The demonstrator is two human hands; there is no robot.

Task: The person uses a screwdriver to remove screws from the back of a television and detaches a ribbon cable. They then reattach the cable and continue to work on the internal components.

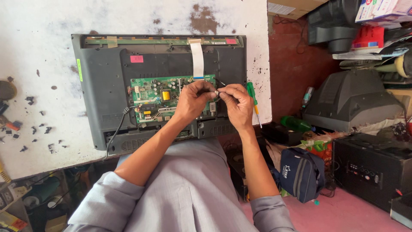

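A flat television (98, 86) lies face down on a white, chipped table (43, 38), its back cover off. A green circuit board (154, 96) sits in the middle, with a white ribbon cable (197, 60) running up from it. My left hand (193, 101) and my right hand (236, 103) meet over the board's right end. Both pinch a small metallic part (217, 92) between their fingertips. What the part joins to is hidden by my fingers. A green-handled screwdriver (253, 101) lies on the table just right of my right hand.
A black cable (116, 129) hangs from the television's lower left. Small dark bits (38, 129) are scattered on the table's left. Right of the table stand an old grey set (352, 101), a black speaker box (373, 167), a green bottle (296, 124) and a dark blue bag (302, 172).
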